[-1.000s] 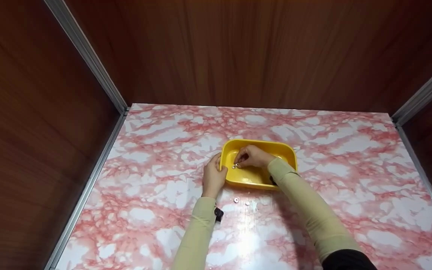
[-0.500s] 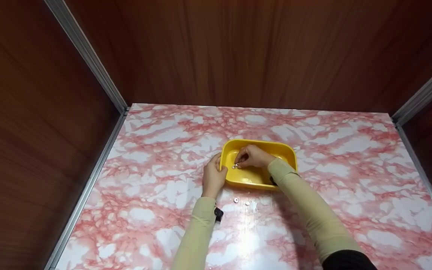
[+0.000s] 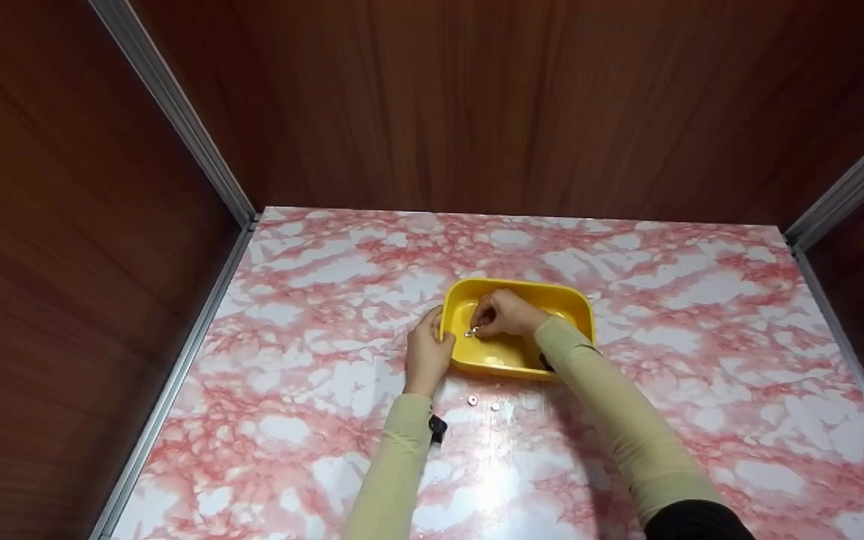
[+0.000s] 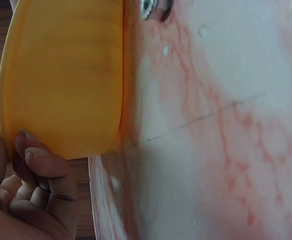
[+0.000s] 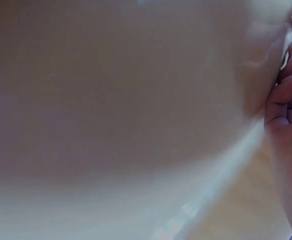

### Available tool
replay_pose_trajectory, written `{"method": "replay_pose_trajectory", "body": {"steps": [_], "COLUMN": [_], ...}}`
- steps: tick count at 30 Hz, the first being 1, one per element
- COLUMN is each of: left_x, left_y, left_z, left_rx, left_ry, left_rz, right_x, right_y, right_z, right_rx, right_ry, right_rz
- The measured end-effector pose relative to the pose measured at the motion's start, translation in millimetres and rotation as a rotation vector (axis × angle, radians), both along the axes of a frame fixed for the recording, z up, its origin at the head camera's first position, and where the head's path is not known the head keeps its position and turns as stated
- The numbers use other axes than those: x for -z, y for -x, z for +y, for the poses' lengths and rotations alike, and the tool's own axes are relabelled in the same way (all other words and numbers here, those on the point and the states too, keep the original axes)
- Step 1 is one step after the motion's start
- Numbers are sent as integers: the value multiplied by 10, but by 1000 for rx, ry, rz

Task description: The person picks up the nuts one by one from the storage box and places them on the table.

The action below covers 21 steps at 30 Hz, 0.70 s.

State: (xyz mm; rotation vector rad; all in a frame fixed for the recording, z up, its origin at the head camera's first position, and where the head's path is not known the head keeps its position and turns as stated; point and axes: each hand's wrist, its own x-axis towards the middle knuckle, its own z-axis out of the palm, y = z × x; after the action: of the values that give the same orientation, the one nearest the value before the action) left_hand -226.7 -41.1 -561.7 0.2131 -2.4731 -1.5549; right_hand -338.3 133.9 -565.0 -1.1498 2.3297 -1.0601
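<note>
The person wears pale khaki sleeves (image 3: pixel 391 469) and a black device (image 3: pixel 438 428) at the left wrist.

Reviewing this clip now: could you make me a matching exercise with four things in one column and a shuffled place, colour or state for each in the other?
Things:
1. Left hand
2. Tub
3. Right hand
4. Tabletop

Descriptions:
A. Red and white, marbled
B. Inside the tub, pinching a small metal piece
C. Gripping one end of the tub
D. Yellow, with rounded corners

Right pairs: 1-C, 2-D, 3-B, 4-A
</note>
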Motion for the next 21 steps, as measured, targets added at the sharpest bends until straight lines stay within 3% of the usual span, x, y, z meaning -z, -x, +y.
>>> {"method": "replay_pose_trajectory", "body": {"steps": [12, 21], "left_x": [-1, -8], "left_y": [-22, -11], "left_z": [-1, 0], "left_rx": [9, -1], "left_ry": [0, 17], "left_rz": [12, 6], "right_x": [-2, -65], "right_y": [-9, -9], "right_z": [6, 34], "right_rx": [25, 57], "right_ry": [-37, -19], "right_rz": [67, -49]}}
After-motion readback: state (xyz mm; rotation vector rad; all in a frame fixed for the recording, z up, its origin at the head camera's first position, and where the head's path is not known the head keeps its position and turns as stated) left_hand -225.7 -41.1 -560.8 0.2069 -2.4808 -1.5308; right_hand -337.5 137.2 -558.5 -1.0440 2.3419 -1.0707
